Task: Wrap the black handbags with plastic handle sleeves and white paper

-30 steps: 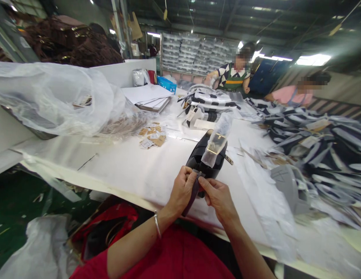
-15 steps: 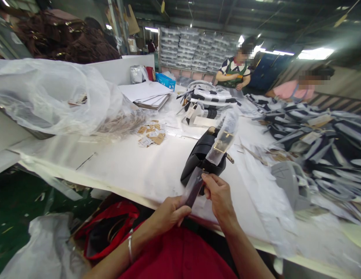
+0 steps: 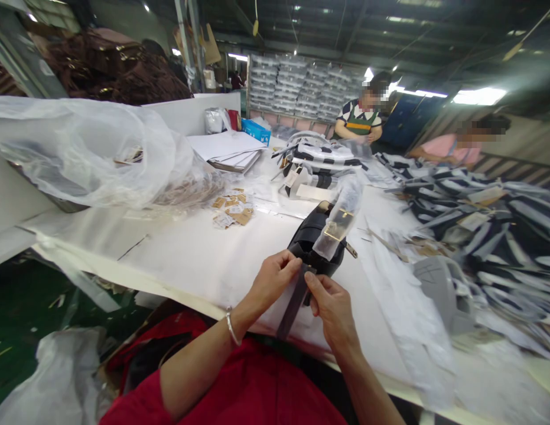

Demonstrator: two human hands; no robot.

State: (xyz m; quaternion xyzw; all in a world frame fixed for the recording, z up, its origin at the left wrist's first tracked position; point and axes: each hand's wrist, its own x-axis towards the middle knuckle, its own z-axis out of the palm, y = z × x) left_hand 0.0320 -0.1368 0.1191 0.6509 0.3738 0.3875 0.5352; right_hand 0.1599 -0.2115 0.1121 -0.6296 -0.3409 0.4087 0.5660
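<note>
A black handbag (image 3: 311,239) lies on the white table (image 3: 204,260), its gold clasp wrapped in clear plastic (image 3: 339,221). A dark strap in a clear sleeve (image 3: 293,301) hangs from the bag's near end toward me. My left hand (image 3: 272,278) pinches the top of the strap from the left. My right hand (image 3: 332,307) pinches it from the right, just below the bag. Both hands are closed on the strap.
A big clear plastic bag (image 3: 88,153) lies at the left, small paper tags (image 3: 233,208) beyond it, stacked white sheets (image 3: 230,147) farther back. Striped black-and-white bags (image 3: 478,218) cover the right side. Two other people (image 3: 361,118) work at the far end.
My left hand was down near the strap's lower end half a second ago. It has come back up to the strap's top, beside my right hand.
</note>
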